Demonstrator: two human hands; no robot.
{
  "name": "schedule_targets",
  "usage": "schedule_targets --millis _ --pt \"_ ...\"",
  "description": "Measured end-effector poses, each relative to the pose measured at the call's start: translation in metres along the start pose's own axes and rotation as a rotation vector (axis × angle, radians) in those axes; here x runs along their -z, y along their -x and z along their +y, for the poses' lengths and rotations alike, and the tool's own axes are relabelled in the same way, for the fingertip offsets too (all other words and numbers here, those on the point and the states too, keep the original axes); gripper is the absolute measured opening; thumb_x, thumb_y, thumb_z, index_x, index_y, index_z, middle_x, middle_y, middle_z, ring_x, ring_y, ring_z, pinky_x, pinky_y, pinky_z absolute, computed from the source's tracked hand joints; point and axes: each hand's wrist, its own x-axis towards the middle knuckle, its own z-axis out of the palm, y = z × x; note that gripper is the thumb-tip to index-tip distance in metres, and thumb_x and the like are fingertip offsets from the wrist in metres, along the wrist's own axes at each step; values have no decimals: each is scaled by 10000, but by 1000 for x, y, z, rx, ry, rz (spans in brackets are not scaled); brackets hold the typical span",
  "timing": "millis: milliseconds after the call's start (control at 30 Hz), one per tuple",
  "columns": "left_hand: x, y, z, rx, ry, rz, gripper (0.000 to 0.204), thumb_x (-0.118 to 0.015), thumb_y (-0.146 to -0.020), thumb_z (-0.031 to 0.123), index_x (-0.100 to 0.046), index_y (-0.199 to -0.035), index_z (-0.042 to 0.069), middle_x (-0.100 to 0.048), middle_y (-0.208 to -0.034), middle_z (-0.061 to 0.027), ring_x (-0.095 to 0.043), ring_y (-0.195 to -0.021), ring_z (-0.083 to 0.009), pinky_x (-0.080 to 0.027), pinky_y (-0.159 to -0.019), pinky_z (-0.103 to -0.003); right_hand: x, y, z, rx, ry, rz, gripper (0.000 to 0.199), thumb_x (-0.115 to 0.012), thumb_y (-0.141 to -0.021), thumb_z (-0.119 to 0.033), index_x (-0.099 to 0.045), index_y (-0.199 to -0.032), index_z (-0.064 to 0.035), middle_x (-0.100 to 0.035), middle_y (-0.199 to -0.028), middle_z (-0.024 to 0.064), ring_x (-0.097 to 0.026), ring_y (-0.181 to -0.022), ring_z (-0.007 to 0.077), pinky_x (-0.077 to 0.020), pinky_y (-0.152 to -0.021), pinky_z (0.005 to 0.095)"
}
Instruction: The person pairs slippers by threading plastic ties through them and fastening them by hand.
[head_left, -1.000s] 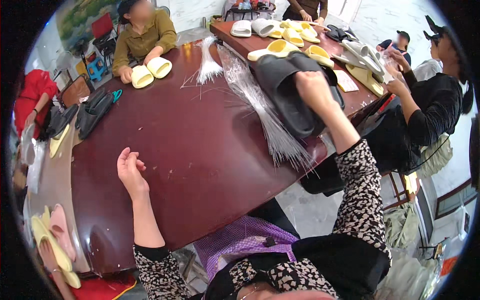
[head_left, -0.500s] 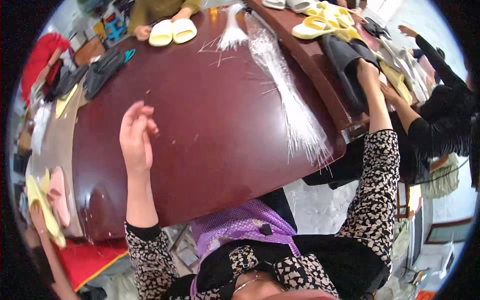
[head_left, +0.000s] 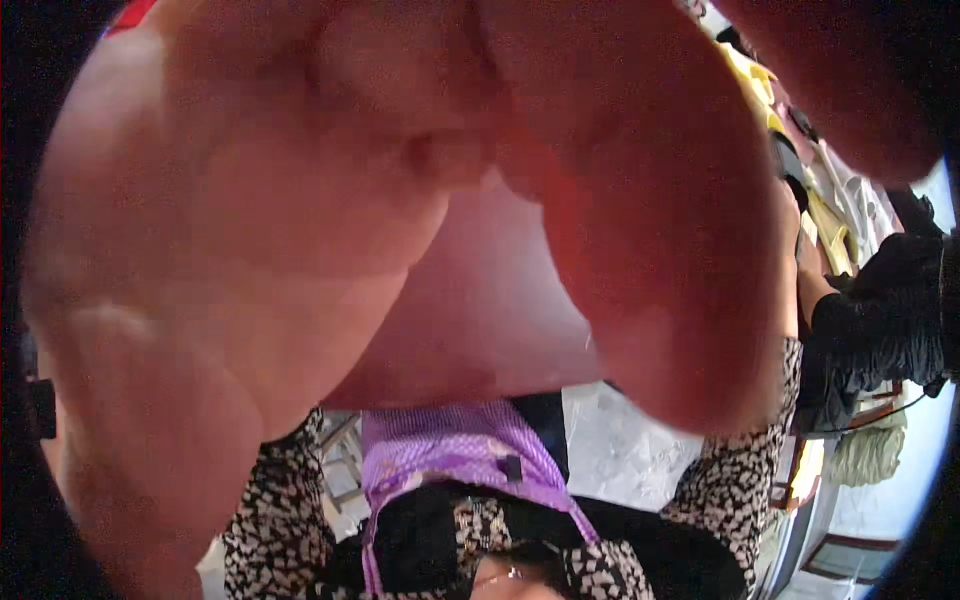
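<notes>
A large, blurred hand, apparently my left hand (head_left: 250, 220), fills most of the head view, very near the camera. Its fingers are apart, one hanging down at centre right and another at the upper right; nothing shows between them. Between thumb side and finger, a patch of the dark red table (head_left: 480, 300) is visible. My right patterned sleeve (head_left: 740, 470) reaches up at the right, with a strip of bare forearm above it. The right hand itself is hidden behind the fingers, so what it touches cannot be seen.
A person in black (head_left: 880, 300) is at the right, beside a pile of pale and yellow slippers (head_left: 830, 225) and a dark one (head_left: 788, 158). A purple apron (head_left: 460, 450) covers my front at the table's near edge. Grey floor (head_left: 630, 450) shows below.
My left hand has risen from over the table to close in front of the camera. It now hides most of the table, the white strands and the slippers at the far side.
</notes>
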Motion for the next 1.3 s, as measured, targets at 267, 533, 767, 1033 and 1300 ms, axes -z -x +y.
schedule_targets --millis 267,533,767,1033,1300 --pt "4 6 -2 39 28 -55 705 -690 -798 431 -429 -1271 -23 -562 -1020 -157 -541 -703 -164 -470 -632 -289 44 11 -69 -125 -178 193 186 -543 -886 -35 -631 -1050 -29 -588 -1174 192 -570 -1062 339 -455 -904 378" --pt "14 23 5 50 -33 121 675 -700 -796 411 -451 -1230 -43 -569 -982 -162 -551 -684 -172 -477 -608 -291 61 33 -178 -53 -501 -202 153 -601 -832 -41 -638 -975 2 -651 -924 169 -636 -864 311 -491 -779 347" --pt "12 24 16 137 -97 234 650 -709 -795 393 -469 -1193 -60 -575 -949 -167 -559 -668 -179 -483 -588 -293 59 51 -200 -95 -553 -479 201 -620 -825 -131 -644 -959 17 -649 -917 197 -630 -866 344 -488 -770 360" --pt "41 2 6 335 -138 275 622 -720 -793 372 -491 -1152 -80 -583 -911 -172 -569 -649 -187 -490 -564 -295 68 84 -184 -371 -606 -587 219 -642 -812 -145 -623 -961 14 -641 -864 192 -633 -774 297 -490 -721 343" --pt "-28 13 -56 47 93 -308 445 -649 -857 287 -577 -1089 -85 -519 -1204 -275 -617 -884 -312 -502 -702 -360 123 171 -169 -553 -483 -575 196 -692 -791 -180 -628 -820 3 -623 -704 157 -606 -600 252 -475 -583 332"
